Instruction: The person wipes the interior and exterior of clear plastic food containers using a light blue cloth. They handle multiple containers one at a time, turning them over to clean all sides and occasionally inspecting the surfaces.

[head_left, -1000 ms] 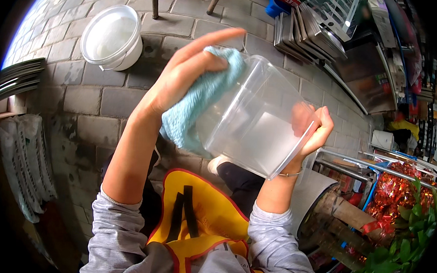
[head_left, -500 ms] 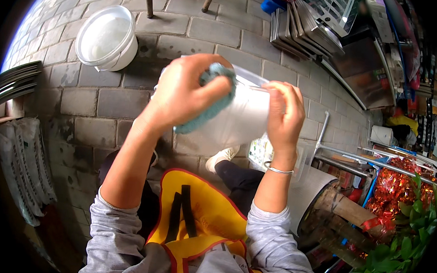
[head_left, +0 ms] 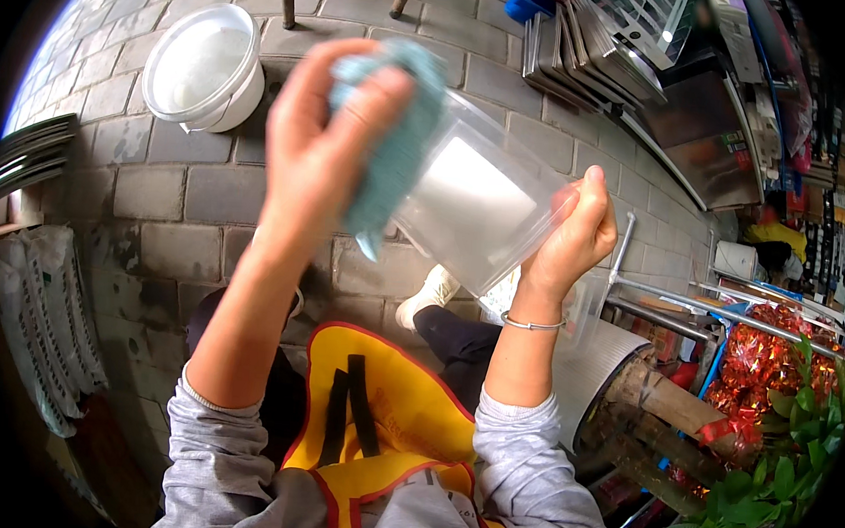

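Observation:
My left hand (head_left: 329, 130), slightly blurred, is closed round a bunched blue-green cloth (head_left: 400, 139). Its loose corner hangs down beside the wrist. The cloth lies against the left end of a clear plastic box (head_left: 479, 195), which is held tilted in the air above my lap. At the box's right end, my right hand (head_left: 567, 233) grips the rim, thumb pointing up. A thin bracelet circles that wrist. Bright light glares off the box's smooth side.
A white bucket (head_left: 203, 71) stands on the paved floor (head_left: 225, 196) at the far left. Stacked metal trays (head_left: 586, 57) lean at the far right. Nearer right are a metal rack (head_left: 673, 320), red tinsel (head_left: 771, 359) and leafy plants (head_left: 775, 474). Wrapped packs (head_left: 47, 321) lie at left.
My left hand and the cloth have moved up and left. The box has turned, showing more of its side, and my right hand has rotated with it, still gripping.

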`<move>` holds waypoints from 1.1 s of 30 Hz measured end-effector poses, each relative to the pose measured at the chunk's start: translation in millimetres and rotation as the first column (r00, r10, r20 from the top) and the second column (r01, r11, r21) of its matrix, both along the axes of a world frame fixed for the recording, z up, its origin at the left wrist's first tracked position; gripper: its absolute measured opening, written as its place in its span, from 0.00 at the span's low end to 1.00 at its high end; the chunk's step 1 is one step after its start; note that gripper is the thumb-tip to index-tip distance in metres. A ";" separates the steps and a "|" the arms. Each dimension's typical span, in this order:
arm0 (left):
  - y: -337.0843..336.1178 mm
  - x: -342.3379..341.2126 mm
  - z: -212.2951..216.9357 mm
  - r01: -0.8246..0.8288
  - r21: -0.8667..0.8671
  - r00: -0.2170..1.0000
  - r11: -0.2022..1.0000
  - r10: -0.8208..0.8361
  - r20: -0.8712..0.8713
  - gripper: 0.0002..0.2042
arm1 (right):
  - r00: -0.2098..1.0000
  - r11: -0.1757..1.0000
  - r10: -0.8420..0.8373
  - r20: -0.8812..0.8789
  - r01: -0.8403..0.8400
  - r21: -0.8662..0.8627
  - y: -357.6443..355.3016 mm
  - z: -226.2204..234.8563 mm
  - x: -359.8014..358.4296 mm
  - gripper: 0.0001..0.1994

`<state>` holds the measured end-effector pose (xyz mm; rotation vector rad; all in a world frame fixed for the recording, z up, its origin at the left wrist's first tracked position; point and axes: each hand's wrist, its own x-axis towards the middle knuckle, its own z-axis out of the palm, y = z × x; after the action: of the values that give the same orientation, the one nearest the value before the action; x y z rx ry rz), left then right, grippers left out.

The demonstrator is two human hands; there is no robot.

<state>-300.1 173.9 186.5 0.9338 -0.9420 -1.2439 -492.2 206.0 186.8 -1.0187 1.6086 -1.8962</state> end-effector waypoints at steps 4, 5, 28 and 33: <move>33.2 -38.2 -0.7 0.469 -0.421 0.721 0.777 -0.061 0.690 0.20 | 0.992 0.999 0.020 0.124 -0.025 0.038 0.5 -4.1 11.7 0.21; 38.6 -49.3 -5.0 0.338 -0.516 0.729 0.787 0.127 0.672 0.21 | 0.990 0.999 0.013 0.143 -0.019 0.045 3.2 -0.8 13.2 0.21; -6.8 2.4 -6.7 0.121 -0.098 0.991 0.988 -0.114 0.066 0.17 | 0.970 0.970 0.242 0.033 -0.242 0.028 0.0 1.9 -9.4 0.21; 10.6 -27.5 -4.2 0.390 -0.446 0.627 0.806 0.123 0.769 0.21 | 0.892 0.945 0.327 -0.313 -0.309 0.107 5.1 -1.6 3.1 0.19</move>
<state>-327.6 184.5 182.3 0.8896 -2.0047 -0.5286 -489.0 211.1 185.1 -1.5345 1.5363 -1.5140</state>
